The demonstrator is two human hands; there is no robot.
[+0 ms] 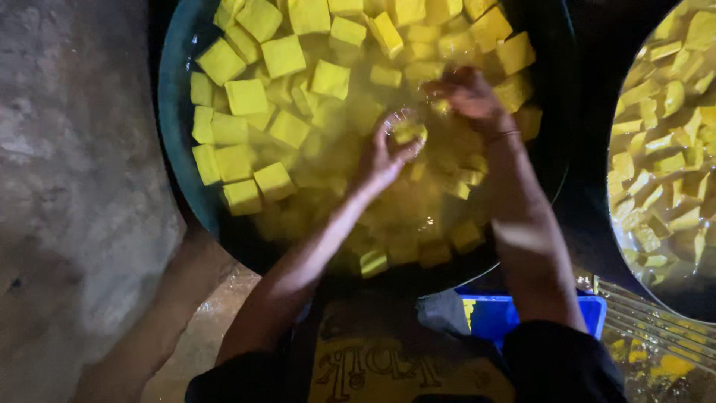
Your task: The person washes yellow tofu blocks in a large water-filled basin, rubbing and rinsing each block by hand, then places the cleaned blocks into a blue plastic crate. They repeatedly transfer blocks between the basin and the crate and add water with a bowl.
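Two hands work in one big dark basin (173, 112) of yellow liquid. The left hand (382, 157) curls around a yellow cube (409, 133) near the basin's middle; the right hand (468, 95), blurred, has bent fingers, grip unclear. Dozens of yellow cubes float toward its far left rim. A second basin (656, 157) stands right, a blue crate (496, 313) below, grey stone (67, 186) left.

Both forearms are bare from the elbow down. Dark, near-black sleeves are pushed up at the bottom of the frame. A thin band circles the wrist just below the right hand (468, 95), right of centre; the left hand (382, 153) wears nothing. A yellow apron (388, 373) with dark lettering hangs at bottom centre.
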